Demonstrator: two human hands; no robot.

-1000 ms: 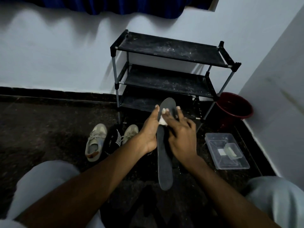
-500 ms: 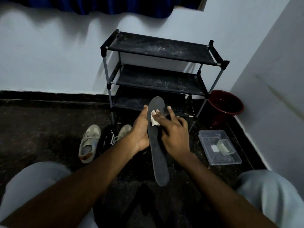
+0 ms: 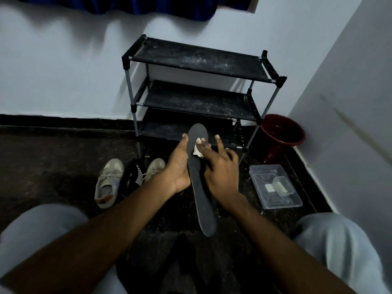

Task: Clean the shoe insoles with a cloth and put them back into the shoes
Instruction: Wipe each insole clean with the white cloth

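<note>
Wiping stage; the person sits on the floor. The left hand holds the dark insole from its left side. The thumb lies straight along the edge and the fingers are hidden behind, so it looks like a side clamp. The right hand has its fingers stretched and spread, pressing a small crumpled white cloth onto the toe half, with one finger lifted clear. Its thumb is not visible, so a pinch on the cloth cannot be confirmed.

The insole is held in the air between the knees, not in a shoe. A beige sneaker and a second sneaker lie on the floor to the left, with a black striped sock between them.

Risks:
- The cloth is tiny and probably held by pressure alone. A fast stroke could squirt it out onto the gritty floor.
- The insole is thin, likely floppy, and gripped on one side only. A hard push at the toe may bend or twist it free.
- The heel half could get skipped.
</note>
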